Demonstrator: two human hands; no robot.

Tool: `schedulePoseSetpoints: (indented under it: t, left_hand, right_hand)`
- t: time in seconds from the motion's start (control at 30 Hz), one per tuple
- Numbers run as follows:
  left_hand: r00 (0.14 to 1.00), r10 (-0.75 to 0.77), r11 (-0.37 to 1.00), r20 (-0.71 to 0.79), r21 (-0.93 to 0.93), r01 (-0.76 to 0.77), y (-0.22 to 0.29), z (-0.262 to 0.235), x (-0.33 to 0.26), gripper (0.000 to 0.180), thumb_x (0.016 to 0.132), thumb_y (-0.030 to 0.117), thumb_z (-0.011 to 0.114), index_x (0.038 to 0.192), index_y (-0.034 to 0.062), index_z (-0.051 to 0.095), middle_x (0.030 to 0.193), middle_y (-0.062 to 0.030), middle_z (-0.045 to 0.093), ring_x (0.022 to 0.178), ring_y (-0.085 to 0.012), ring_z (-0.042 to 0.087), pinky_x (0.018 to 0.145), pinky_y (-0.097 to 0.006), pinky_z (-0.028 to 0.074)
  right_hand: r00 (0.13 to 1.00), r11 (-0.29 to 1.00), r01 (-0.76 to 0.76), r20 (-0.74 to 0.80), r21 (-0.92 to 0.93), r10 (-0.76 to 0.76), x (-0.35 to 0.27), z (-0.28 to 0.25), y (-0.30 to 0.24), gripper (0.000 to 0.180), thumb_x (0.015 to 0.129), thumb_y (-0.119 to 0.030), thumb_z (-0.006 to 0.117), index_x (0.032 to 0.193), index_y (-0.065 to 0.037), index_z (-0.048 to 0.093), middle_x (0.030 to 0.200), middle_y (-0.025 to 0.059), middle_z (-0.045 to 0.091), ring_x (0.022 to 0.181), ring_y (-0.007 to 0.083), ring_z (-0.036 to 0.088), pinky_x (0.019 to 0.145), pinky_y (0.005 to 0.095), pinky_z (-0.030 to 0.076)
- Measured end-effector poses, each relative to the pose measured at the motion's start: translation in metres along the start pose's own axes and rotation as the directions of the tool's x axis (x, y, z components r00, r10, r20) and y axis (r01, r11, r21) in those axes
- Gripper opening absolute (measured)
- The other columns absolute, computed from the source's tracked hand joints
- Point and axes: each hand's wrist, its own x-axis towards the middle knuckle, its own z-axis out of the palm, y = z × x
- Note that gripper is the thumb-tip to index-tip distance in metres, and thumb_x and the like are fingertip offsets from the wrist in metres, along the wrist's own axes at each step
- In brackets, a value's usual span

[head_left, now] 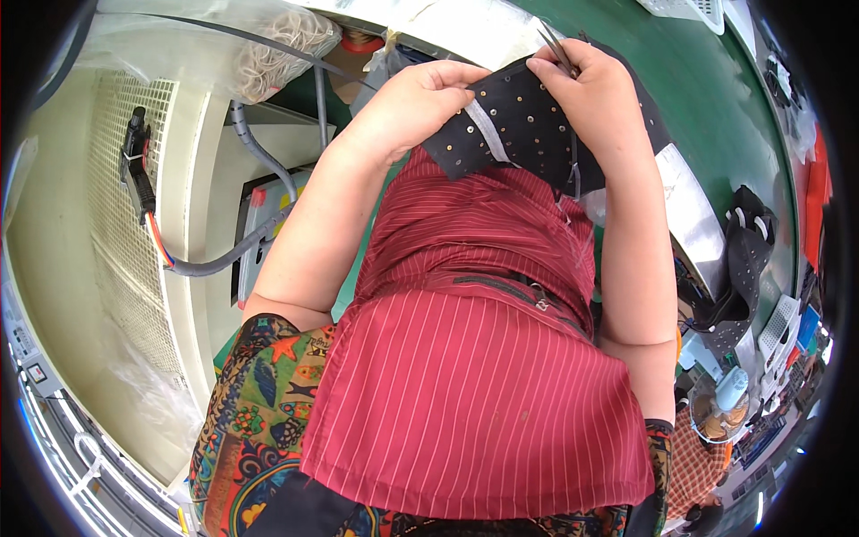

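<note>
A piece of black fabric (528, 121) dotted with small metal studs is stretched between my two hands above my lap. A pale grey strip (486, 130) runs across its left part. My left hand (420, 103) is closed, its thumb and fingers pinching the fabric's upper left edge. Closed at the upper right edge, my right hand (591, 94) grips the fabric between thumb and finger. It also keeps a small pair of thread snips (557, 49), whose two thin dark points stick up past the knuckles; their handle is hidden in the palm.
A green tabletop (662, 85) with a metal plate (693, 219) lies beyond and right. Another black studded piece (747, 251) rests at the right. A clear bag of cream cords (282, 54) and grey conduit (259, 148) are at the left. A red pinstriped apron (474, 385) covers my lap.
</note>
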Motion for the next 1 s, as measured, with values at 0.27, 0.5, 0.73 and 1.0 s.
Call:
schedulePoseSetpoints:
  t: [0.27, 0.5, 0.73, 1.0]
  left_hand:
    - [1.0, -0.021, 1.0, -0.009, -0.024, 0.02, -0.003, -0.006, -0.002, 0.034, 0.084, 0.004, 0.053, 0.117, -0.003, 0.059, 0.1, -0.0055, 0.065, 0.088, -0.0098, 0.06, 0.08, -0.023, 0.048]
    - [0.999, -0.045, 0.998, -0.018, -0.035, 0.045, -0.005, -0.011, -0.004, 0.035, 0.083, 0.005, 0.054, 0.117, -0.0021, 0.059, 0.1, -0.0049, 0.065, 0.088, -0.0094, 0.06, 0.079, -0.023, 0.048]
    - [0.998, -0.023, 1.0, -0.053, 0.004, 0.023, -0.013, -0.014, 0.002, 0.031, 0.085, 0.009, 0.056, 0.114, -0.0014, 0.06, 0.097, -0.0036, 0.065, 0.084, -0.0083, 0.06, 0.076, -0.022, 0.048]
    - [0.985, 0.06, 0.952, -0.162, 0.306, -0.008, -0.002, -0.001, 0.012, 0.02, 0.085, 0.019, 0.066, 0.095, 0.0019, 0.067, 0.077, 0.0013, 0.064, 0.069, -0.0045, 0.056, 0.06, -0.019, 0.045]
  right_hand:
    - [0.998, 0.996, -0.043, 0.043, -0.072, 0.046, 0.009, 0.009, -0.003, 0.026, 0.08, -0.025, 0.067, 0.091, -0.002, 0.066, 0.071, 0.0086, 0.063, 0.066, 0.013, 0.058, 0.065, 0.0278, 0.046]
    - [0.998, 0.982, -0.041, 0.032, -0.185, 0.048, 0.014, 0.013, -0.011, 0.027, 0.078, -0.029, 0.067, 0.089, -0.004, 0.067, 0.072, 0.0096, 0.064, 0.066, 0.017, 0.061, 0.065, 0.0301, 0.047]
    - [0.988, 0.991, -0.095, 0.111, -0.099, 0.106, 0.016, 0.01, -0.02, 0.024, 0.077, -0.027, 0.066, 0.084, -0.004, 0.065, 0.067, 0.007, 0.061, 0.062, 0.0145, 0.058, 0.063, 0.0299, 0.047]
    - [0.992, 0.991, -0.032, 0.116, -0.127, 0.047, 0.017, 0.013, -0.01, 0.023, 0.077, -0.024, 0.068, 0.085, -0.003, 0.064, 0.066, 0.0046, 0.059, 0.06, 0.0108, 0.055, 0.058, 0.0273, 0.044]
